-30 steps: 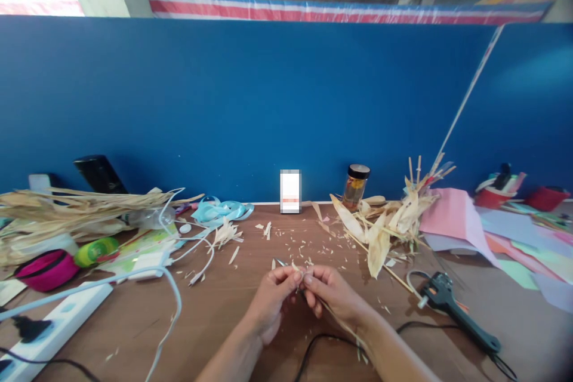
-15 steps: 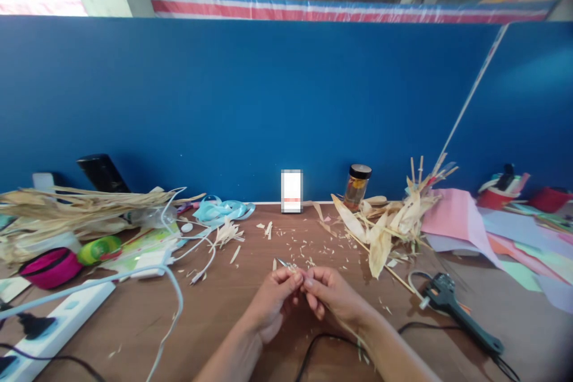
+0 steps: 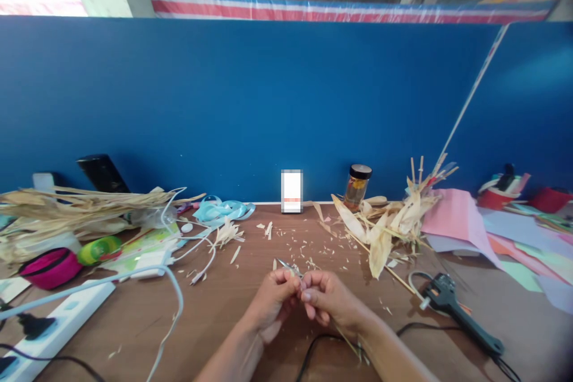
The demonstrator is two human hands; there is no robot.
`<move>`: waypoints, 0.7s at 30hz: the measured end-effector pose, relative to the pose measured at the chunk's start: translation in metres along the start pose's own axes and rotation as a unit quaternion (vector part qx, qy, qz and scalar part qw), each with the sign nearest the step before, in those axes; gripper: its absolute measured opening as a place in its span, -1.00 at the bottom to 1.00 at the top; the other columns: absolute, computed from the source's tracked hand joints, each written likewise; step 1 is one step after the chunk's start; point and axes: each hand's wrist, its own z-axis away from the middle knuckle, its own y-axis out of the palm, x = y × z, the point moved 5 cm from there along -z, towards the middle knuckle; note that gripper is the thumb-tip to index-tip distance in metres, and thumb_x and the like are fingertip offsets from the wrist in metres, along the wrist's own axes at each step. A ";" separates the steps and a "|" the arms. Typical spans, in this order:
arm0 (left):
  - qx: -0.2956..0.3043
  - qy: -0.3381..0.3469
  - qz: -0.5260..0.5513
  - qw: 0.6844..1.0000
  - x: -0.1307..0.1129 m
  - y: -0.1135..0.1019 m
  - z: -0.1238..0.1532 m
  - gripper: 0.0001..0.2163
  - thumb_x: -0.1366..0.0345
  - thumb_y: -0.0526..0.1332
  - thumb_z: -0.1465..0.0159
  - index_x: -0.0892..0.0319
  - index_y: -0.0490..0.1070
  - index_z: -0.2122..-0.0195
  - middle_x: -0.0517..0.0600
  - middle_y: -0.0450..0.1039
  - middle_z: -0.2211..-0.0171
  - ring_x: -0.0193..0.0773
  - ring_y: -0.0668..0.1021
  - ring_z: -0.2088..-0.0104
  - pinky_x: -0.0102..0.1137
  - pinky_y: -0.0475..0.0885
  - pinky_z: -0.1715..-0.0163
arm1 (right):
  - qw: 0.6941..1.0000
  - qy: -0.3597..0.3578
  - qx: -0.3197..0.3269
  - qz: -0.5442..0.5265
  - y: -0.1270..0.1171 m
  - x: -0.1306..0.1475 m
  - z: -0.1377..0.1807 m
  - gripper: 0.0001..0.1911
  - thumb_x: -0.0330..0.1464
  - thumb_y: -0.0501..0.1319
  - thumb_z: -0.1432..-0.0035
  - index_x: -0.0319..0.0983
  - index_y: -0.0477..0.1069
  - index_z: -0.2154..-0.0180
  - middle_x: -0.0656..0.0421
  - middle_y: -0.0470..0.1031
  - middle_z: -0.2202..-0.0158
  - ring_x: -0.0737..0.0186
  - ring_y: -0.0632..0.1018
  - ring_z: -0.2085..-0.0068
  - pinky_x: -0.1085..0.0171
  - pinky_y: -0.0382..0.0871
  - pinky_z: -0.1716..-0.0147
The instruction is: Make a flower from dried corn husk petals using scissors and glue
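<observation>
My left hand [image 3: 274, 301] and my right hand [image 3: 329, 298] meet at the fingertips just above the table's near middle. Both are closed in a pinch. A small pale piece of corn husk [image 3: 293, 273] shows at the left thumb and forefinger. What the right fingers pinch is mostly hidden by them. Below the right palm, a thin straw-coloured stem [image 3: 347, 339] runs down toward the wrist; whether it is held I cannot tell. Just beyond the left fingertips lies a pointed metal tip [image 3: 283, 262], its remainder hidden behind the hands. Husk trimmings [image 3: 304, 246] litter the brown tabletop.
Right of my hands lie a black glue gun [image 3: 461, 310] and dried corn husks [image 3: 380, 239], with a lidded jar [image 3: 358, 185] behind. Leftward are blue ribbon [image 3: 221, 212], white cables [image 3: 179, 292], a power strip [image 3: 67, 322] and a husk bundle [image 3: 89, 206]. A blue partition [image 3: 268, 101] stands behind.
My right fingers have shifted and curled slightly against the left fingertips. The pale husk piece and the thin stem below the right palm show more clearly now.
</observation>
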 end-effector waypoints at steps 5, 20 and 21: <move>-0.028 0.001 0.012 1.000 -0.005 0.002 0.000 -0.83 0.28 0.33 0.03 0.28 0.42 0.55 -0.05 0.38 0.58 -0.42 0.39 0.55 -0.51 0.25 0.49 | 0.999 -0.009 -0.040 0.015 -0.005 0.001 -0.002 -0.72 -0.21 0.25 0.04 -0.30 0.29 0.44 0.32 0.36 0.71 0.59 0.14 0.79 0.54 -0.07 0.80; -0.091 0.027 -0.008 0.995 -0.012 -0.001 0.003 -0.82 0.27 0.35 0.08 0.28 0.43 0.57 -0.11 0.34 0.64 -0.48 0.30 0.60 -0.54 0.16 0.57 | 0.999 -0.009 -0.045 0.002 -0.007 0.000 -0.003 -0.71 -0.19 0.24 0.04 -0.27 0.26 0.42 0.32 0.38 0.69 0.59 0.14 0.79 0.52 -0.07 0.79; -0.089 0.031 -0.009 0.996 -0.012 -0.001 0.002 -0.81 0.27 0.35 0.08 0.27 0.40 0.60 -0.13 0.32 0.65 -0.49 0.28 0.61 -0.54 0.15 0.58 | 0.999 -0.009 -0.044 0.002 -0.006 -0.001 -0.003 -0.71 -0.19 0.25 0.04 -0.28 0.26 0.42 0.32 0.38 0.69 0.59 0.14 0.79 0.52 -0.07 0.79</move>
